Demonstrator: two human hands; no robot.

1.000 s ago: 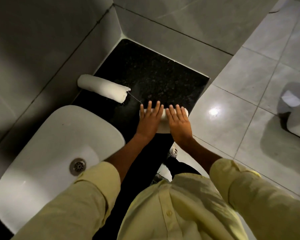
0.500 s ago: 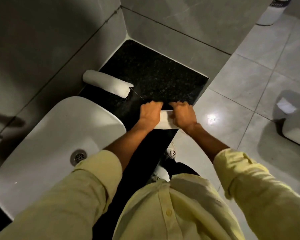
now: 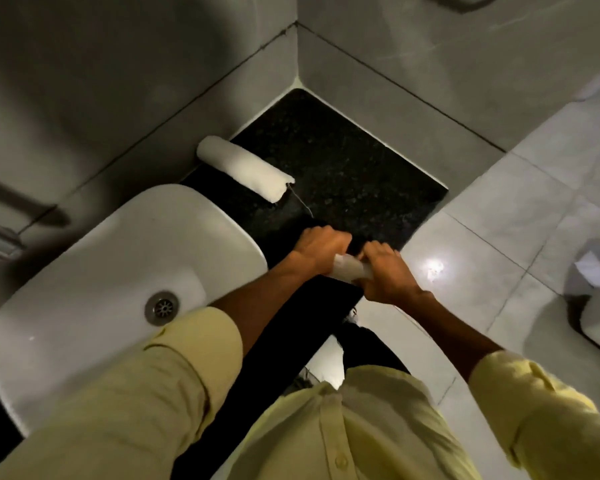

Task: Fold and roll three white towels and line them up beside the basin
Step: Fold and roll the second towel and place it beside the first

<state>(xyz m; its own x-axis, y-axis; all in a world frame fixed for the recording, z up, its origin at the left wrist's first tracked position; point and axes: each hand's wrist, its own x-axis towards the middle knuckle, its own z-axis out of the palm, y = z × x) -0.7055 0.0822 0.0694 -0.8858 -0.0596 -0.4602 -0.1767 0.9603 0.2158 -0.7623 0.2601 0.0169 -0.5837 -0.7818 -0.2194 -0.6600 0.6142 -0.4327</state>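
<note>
Both hands were curled shut around one towel [image 3: 350, 268] at the front edge of the counter [image 3: 343, 174]: the left hand [image 3: 321, 249] gripped its left end, the right hand [image 3: 383, 271] its right end. Only a short white stretch of cloth showed between them, a tight, slightly blurred roll. A second roll [image 3: 245, 168], white and compact, lay farther back beside the basin [image 3: 118, 258], one end near the wall, a loose thread trailing from the nearer end.

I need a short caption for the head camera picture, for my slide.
Both hands, left hand and right hand, grip a rolled white towel at the counter edge; a finished roll lies beside the basin.
</note>
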